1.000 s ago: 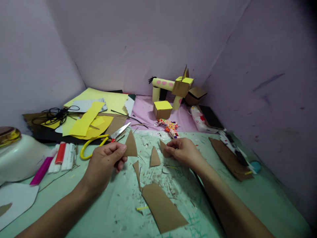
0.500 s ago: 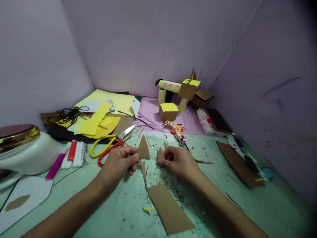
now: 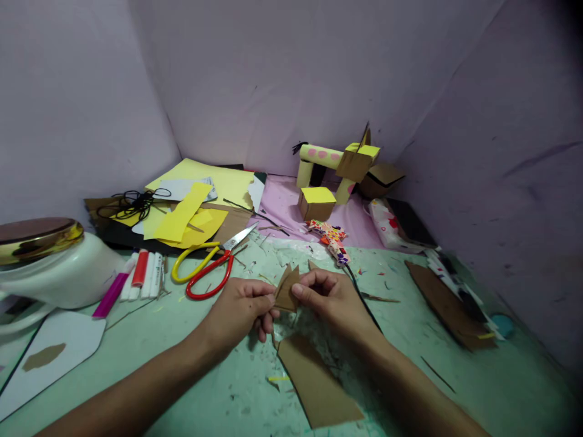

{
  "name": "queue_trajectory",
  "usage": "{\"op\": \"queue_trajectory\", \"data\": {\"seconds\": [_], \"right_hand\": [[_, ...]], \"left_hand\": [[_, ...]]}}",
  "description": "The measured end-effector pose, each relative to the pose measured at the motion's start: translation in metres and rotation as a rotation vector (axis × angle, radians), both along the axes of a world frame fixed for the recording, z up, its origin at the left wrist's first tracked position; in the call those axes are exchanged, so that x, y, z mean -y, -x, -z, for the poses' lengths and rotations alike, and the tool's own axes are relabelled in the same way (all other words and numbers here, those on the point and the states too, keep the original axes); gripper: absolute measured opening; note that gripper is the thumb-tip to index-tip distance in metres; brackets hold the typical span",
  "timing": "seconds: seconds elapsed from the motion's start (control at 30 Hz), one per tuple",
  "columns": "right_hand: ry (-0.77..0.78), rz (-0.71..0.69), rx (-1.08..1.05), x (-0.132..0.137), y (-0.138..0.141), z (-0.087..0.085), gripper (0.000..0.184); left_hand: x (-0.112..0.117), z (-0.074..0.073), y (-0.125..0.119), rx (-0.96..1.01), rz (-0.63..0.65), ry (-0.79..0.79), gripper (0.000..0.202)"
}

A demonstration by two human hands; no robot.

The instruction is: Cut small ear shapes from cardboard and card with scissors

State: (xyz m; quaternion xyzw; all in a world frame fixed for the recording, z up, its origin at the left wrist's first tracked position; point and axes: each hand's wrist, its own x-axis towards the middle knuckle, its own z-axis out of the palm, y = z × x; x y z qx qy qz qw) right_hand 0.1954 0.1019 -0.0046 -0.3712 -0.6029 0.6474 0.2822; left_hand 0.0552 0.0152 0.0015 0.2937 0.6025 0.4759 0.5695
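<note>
Two small pointed cardboard pieces (image 3: 288, 292) meet between my hands, one overlapping the other. My left hand (image 3: 250, 305) pinches the left one by its lower left edge. With thumb and fingers, my right hand (image 3: 327, 295) grips the other along its right side. Just below lies a larger curved cardboard sheet (image 3: 316, 382) flat on the table. Scissors (image 3: 209, 267) with one yellow and one red handle rest beyond my left hand, blades spread. A patterned glue gun (image 3: 328, 237) with a black cord is past my right hand.
Markers (image 3: 146, 276) and a white pot-like object (image 3: 59, 267) stand at left, near yellow paper sheets (image 3: 204, 176). At the back are a cardboard-and-paper animal figure (image 3: 323, 155) and a yellow-topped box (image 3: 317, 203). Cardboard strips (image 3: 444, 303) lie at right.
My hands have come together, bringing the two pointed cardboard pieces from apart to overlapping. The view has shifted slightly, so the table things appear a little further right.
</note>
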Motion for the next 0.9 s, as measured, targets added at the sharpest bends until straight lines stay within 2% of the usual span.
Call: {"op": "queue_trajectory", "data": {"seconds": [0.23,0.43,0.67,0.9], "right_hand": [[0.023,0.105,0.034,0.009,0.005,0.007,0.023],[0.035,0.182,-0.006,0.013,0.006,0.010,0.023],[0.134,0.160,-0.113,0.011,0.006,0.008,0.043],[0.224,0.139,-0.115,0.010,0.006,0.005,0.027]], "left_hand": [[0.001,0.006,-0.001,0.157,-0.031,-0.044,0.012],[0.000,0.006,-0.002,0.152,-0.048,-0.049,0.012],[0.001,0.004,-0.003,0.054,0.001,-0.044,0.014],[0.001,0.003,-0.002,0.016,0.024,-0.065,0.016]]}}
